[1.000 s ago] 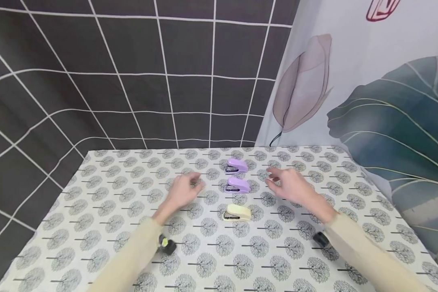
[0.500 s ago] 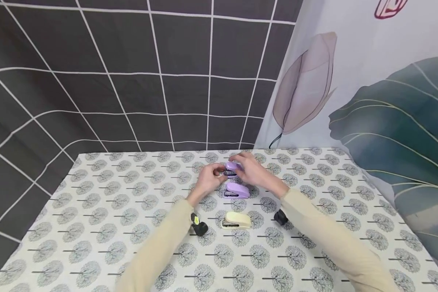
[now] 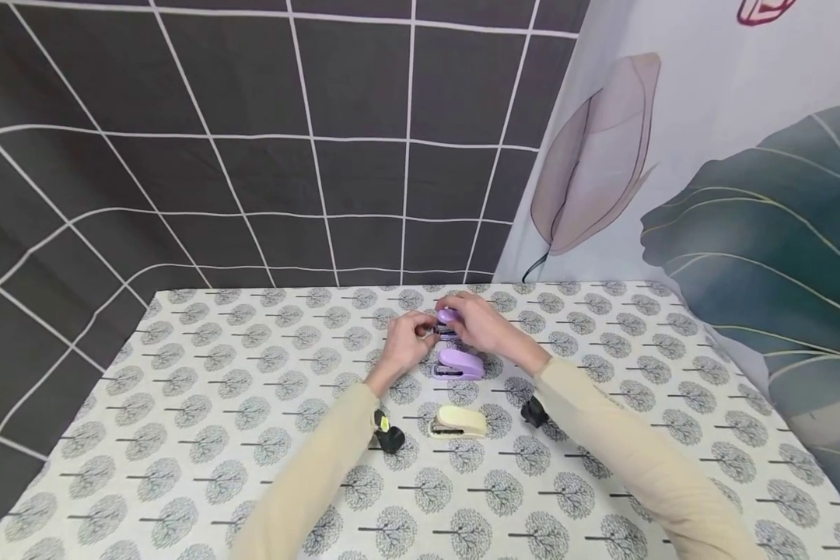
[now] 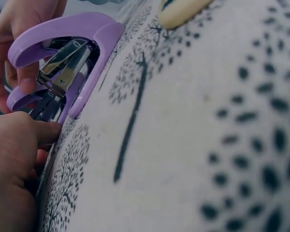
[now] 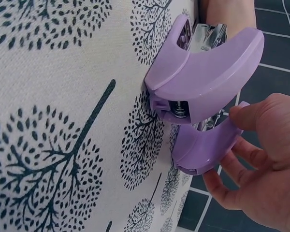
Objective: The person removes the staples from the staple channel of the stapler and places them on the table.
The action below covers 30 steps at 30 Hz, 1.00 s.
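Observation:
At the far side of the table stands a purple stapler (image 3: 447, 316), held between both hands. My right hand (image 3: 483, 323) grips its top and rear, thumb on the near side and fingers on the far side in the right wrist view. With curled fingers my left hand (image 3: 406, 342) pinches the low front end of the same far stapler (image 4: 20, 99), though the fingertips are partly hidden. Just nearer lies a second purple stapler (image 3: 459, 364), untouched, its top raised from its base. A cream stapler (image 3: 458, 421) lies closest to me, also untouched.
A white cloth (image 3: 252, 435) printed with grey trees covers the table. Behind it hangs a dark curtain (image 3: 252, 179) with a white grid. To the right is a pale curtain (image 3: 602, 155) with leaf prints. Black wrist cameras (image 3: 390, 440) sit under the sleeves.
Both hands have moved inward from either side and forward to the far purple stapler, and now hold it. Over the last half second they stay nearly still there. The other two staplers have not moved.

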### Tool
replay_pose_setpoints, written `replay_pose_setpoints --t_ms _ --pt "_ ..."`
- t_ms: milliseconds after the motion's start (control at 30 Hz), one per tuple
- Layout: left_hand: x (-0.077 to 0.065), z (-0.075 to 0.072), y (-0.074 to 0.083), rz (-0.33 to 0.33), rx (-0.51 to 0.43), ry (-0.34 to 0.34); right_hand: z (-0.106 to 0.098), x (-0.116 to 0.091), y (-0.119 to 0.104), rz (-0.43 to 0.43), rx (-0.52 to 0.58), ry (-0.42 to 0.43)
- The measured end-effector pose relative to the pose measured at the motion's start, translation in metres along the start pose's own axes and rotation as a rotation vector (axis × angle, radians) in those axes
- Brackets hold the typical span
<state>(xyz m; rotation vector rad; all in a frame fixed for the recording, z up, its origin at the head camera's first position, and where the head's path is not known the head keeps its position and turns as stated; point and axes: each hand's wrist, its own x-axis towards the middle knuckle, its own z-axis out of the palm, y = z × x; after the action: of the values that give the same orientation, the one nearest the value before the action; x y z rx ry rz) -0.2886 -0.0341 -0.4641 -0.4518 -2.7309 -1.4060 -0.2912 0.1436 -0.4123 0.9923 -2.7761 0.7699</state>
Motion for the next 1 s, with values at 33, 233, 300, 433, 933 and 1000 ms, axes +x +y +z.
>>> replay_pose_setpoints --t_ms 33,233,300,433,933,1000 --pt "-0.0002 -0.0008 0.0002 0.003 0.007 0.004 -0.0001 0.0007 -0.0008 0.004 0.0 -0.004" --pt "-0.0003 -0.0038 0.0015 0.004 0.058 0.009 -0.0009 0.0033 -0.004 0.006 0.005 -0.014" --pt "0.0 -0.0039 0.0015 0.006 0.076 0.009 -0.0007 0.0032 -0.0038 0.003 0.01 -0.01" --pt "0.0001 -0.0034 0.0015 0.009 0.09 0.006 0.0008 0.0022 -0.0019 0.001 0.017 0.0" --pt "0.0005 -0.0044 0.0046 -0.014 0.103 -0.015 0.0004 0.0022 0.0018 -0.009 0.069 0.014" --pt "0.0007 -0.0048 0.0034 -0.002 0.102 -0.016 -0.0011 0.002 0.0025 0.003 0.091 0.017"
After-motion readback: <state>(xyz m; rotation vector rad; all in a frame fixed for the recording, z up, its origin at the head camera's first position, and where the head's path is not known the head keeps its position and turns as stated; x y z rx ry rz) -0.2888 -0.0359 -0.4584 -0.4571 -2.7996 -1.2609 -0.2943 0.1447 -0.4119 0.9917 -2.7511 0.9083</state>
